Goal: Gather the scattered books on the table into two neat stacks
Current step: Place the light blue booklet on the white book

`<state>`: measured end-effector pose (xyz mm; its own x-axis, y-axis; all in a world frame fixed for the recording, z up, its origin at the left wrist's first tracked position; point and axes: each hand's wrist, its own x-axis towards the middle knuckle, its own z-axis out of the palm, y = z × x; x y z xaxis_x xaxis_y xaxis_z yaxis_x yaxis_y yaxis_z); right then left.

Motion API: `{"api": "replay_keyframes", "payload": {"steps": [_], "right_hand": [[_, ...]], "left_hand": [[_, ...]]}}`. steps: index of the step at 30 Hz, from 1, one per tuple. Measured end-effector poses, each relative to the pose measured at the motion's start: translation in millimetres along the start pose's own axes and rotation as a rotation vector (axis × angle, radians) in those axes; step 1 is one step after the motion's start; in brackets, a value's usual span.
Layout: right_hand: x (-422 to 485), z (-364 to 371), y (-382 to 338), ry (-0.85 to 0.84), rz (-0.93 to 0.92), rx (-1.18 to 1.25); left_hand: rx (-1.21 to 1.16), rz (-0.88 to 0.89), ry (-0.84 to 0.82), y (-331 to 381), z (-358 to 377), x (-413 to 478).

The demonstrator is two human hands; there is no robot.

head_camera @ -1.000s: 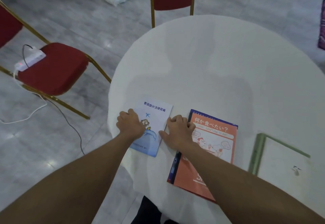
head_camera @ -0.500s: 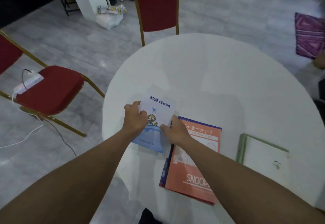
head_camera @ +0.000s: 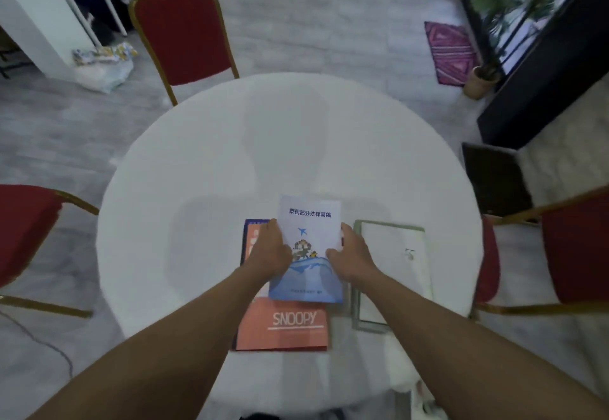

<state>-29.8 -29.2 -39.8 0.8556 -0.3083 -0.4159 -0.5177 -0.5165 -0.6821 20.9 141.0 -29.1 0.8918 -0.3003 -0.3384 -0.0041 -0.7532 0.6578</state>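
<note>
The round table (head_camera: 204,169) with its white cloth fills the middle of the view, and red chairs with gold frames stand around it: one at 12 o'clock (head_camera: 179,27), one at 9 o'clock (head_camera: 23,228) and one at 3 o'clock (head_camera: 573,248). On the near part of the table, at about 6 o'clock, lies the orange Snoopy book (head_camera: 283,324) on top of a dark blue book (head_camera: 245,238), of which only the left edge shows. Just beside them at 3 o'clock lies a white book with green border (head_camera: 389,255). Over the orange book is the blue-and-white booklet (head_camera: 308,251) with a small airplane on its cover. The left hand (head_camera: 272,250) holds its left edge and the right hand (head_camera: 351,256) holds its right edge, both with fingers closed on the booklet, so it sits between the two hands. Whether it touches the orange book below, I cannot tell.
</note>
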Motion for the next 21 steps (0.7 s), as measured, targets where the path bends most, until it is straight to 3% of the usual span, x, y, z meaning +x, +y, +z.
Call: {"api": "replay_keyframes", "payload": {"steps": [6, 13, 21], "right_hand": [[-15.0, -50.5, 65.6, 0.134, 0.117, -0.002], [-23.0, -80.2, 114.9, 0.235, 0.213, 0.011], [-17.5, -84.0, 139.9, 0.202, 0.26, -0.224]], "left_hand": [[0.116, 0.142, -0.134, 51.5, 61.9, -3.2], [0.207, 0.113, -0.242, 88.5, 118.7, -5.7], [0.27, 0.062, -0.28, 91.6, 142.9, -4.2]]}}
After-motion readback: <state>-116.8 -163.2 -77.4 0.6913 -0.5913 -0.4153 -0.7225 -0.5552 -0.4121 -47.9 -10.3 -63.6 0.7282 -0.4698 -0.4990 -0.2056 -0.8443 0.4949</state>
